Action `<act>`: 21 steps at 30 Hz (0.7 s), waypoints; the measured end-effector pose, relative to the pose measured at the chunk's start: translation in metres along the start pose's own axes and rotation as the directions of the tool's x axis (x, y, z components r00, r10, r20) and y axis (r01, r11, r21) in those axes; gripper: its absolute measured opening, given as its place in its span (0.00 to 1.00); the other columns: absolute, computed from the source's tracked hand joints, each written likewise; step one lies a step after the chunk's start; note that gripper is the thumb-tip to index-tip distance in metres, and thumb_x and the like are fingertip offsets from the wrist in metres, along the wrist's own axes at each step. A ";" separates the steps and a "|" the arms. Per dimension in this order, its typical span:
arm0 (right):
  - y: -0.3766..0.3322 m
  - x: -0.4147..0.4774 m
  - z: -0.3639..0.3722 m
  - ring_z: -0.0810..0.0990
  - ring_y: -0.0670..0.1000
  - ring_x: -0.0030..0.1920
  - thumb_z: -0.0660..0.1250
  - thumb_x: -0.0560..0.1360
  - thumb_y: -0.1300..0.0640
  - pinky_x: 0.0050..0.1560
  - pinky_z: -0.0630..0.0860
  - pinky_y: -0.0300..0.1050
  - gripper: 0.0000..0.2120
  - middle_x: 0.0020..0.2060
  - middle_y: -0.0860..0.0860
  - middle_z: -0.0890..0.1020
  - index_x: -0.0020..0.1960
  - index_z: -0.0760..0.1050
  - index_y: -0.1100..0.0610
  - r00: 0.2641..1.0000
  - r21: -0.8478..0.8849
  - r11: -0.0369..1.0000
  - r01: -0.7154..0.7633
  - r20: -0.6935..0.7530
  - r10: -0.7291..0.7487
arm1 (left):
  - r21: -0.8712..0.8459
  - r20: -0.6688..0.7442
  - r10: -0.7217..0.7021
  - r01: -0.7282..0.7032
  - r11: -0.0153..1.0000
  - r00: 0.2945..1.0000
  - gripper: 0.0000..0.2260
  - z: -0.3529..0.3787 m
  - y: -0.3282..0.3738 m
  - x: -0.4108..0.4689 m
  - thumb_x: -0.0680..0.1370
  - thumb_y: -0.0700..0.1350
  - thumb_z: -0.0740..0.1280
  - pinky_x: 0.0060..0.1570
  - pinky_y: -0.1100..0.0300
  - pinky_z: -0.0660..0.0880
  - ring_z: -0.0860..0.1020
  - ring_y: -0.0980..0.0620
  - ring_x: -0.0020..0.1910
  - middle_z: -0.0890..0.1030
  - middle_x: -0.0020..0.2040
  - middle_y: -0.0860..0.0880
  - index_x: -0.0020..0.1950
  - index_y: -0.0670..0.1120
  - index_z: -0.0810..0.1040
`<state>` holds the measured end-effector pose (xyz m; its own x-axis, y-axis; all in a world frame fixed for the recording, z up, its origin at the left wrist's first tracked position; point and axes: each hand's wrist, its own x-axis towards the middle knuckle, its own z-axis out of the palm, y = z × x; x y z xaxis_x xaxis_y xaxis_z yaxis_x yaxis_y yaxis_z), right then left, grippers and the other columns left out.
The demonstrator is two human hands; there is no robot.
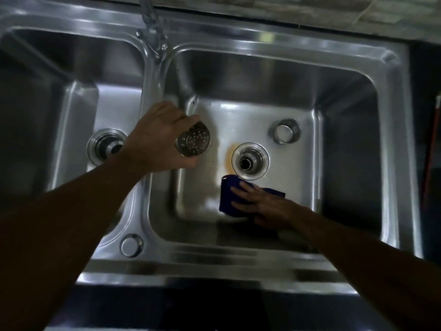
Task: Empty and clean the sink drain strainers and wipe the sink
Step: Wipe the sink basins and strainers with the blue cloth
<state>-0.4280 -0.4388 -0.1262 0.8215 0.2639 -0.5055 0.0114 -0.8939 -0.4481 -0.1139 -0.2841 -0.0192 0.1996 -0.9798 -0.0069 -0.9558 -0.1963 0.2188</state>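
Observation:
My left hand (159, 139) grips a perforated steel drain strainer (193, 142) above the left side of the right basin (346, 144), its holed bottom facing me. My right hand (262, 204) lies flat on a dark blue cloth (229, 199) pressed to the basin floor, just in front of the open right drain (250, 161). A brownish stain (229, 155) rings the left of that drain. A second steel strainer cup (285, 133) stands on the basin floor behind and to the right of the drain. The left basin's drain (106, 146) is partly hidden by my left forearm.
The tap (152, 32) rises from the divider between the two basins at the back. A round steel cap (130, 245) sits on the front rim near the divider. Dark countertop borders the sink at the front and right, with a red-handled item (433, 149) at the right edge.

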 end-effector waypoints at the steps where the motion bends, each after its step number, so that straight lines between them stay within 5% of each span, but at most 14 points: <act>1: 0.003 0.013 0.006 0.41 0.59 0.81 0.68 0.79 0.53 0.81 0.43 0.59 0.34 0.82 0.54 0.47 0.81 0.57 0.50 0.998 -0.119 0.992 0.051 -0.029 -0.054 | -0.027 -0.020 -0.008 0.007 1.000 1.000 0.40 0.004 -0.002 0.000 0.64 0.63 0.77 0.67 0.51 0.65 0.77 0.41 0.57 0.81 0.56 0.42 0.70 0.43 0.77; 4: 0.000 0.054 0.015 0.48 0.59 0.82 0.58 0.82 0.40 0.79 0.49 0.64 0.32 0.83 0.54 0.51 0.82 0.52 0.45 0.982 -0.285 0.958 -0.012 -0.183 -0.042 | -0.086 -0.060 -0.031 0.026 0.996 0.998 0.40 0.007 -0.005 -0.001 0.65 0.66 0.73 0.68 0.55 0.64 0.75 0.44 0.59 0.80 0.57 0.44 0.71 0.45 0.76; 8: 0.000 0.109 -0.006 0.48 0.58 0.82 0.52 0.82 0.37 0.78 0.52 0.66 0.29 0.83 0.54 0.50 0.82 0.52 0.42 0.819 -0.013 0.920 -0.392 -0.461 0.342 | -0.120 -0.149 -0.014 -0.004 0.993 0.989 0.37 0.008 -0.005 0.002 0.66 0.65 0.70 0.66 0.54 0.66 0.76 0.43 0.56 0.80 0.55 0.44 0.68 0.43 0.78; 13: -0.005 0.157 -0.042 0.44 0.60 0.82 0.49 0.81 0.42 0.80 0.47 0.63 0.32 0.83 0.56 0.48 0.83 0.45 0.46 0.697 0.138 0.836 -0.531 -0.490 0.524 | -0.110 -0.165 -0.011 -0.008 0.994 0.986 0.37 0.007 -0.004 0.003 0.66 0.65 0.69 0.65 0.51 0.68 0.76 0.41 0.55 0.80 0.53 0.43 0.68 0.42 0.78; 15: -0.022 0.157 -0.037 0.50 0.63 0.81 0.53 0.80 0.44 0.79 0.51 0.63 0.30 0.81 0.59 0.58 0.81 0.59 0.51 0.763 0.087 0.908 -0.409 -0.513 0.393 | -0.100 -0.170 0.003 -0.021 0.995 0.985 0.37 0.006 -0.003 0.004 0.65 0.64 0.71 0.67 0.51 0.67 0.75 0.41 0.54 0.79 0.52 0.42 0.67 0.42 0.79; 17: -0.039 0.141 -0.017 0.59 0.65 0.79 0.60 0.80 0.48 0.78 0.55 0.63 0.26 0.77 0.60 0.66 0.76 0.69 0.53 0.846 -0.060 0.984 -0.166 -0.522 0.111 | -0.082 -0.182 0.007 -0.022 0.996 0.983 0.36 0.004 -0.003 0.003 0.63 0.63 0.72 0.67 0.50 0.66 0.74 0.42 0.52 0.78 0.49 0.43 0.65 0.43 0.80; 21: -0.029 0.082 0.021 0.51 0.58 0.82 0.57 0.82 0.49 0.78 0.55 0.62 0.27 0.82 0.52 0.56 0.80 0.59 0.45 0.939 -0.288 0.949 0.130 -0.271 -0.211 | -0.036 -0.175 -0.067 0.062 0.997 0.982 0.34 0.002 0.003 -0.002 0.61 0.65 0.69 0.63 0.49 0.63 0.74 0.42 0.53 0.77 0.49 0.47 0.61 0.47 0.81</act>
<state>-0.3727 -0.3830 -0.1705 0.9236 0.3380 -0.1808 0.2814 -0.9182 -0.2788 -0.1175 -0.2831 -0.0202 0.2979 -0.9428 0.1494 -0.9334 -0.2548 0.2527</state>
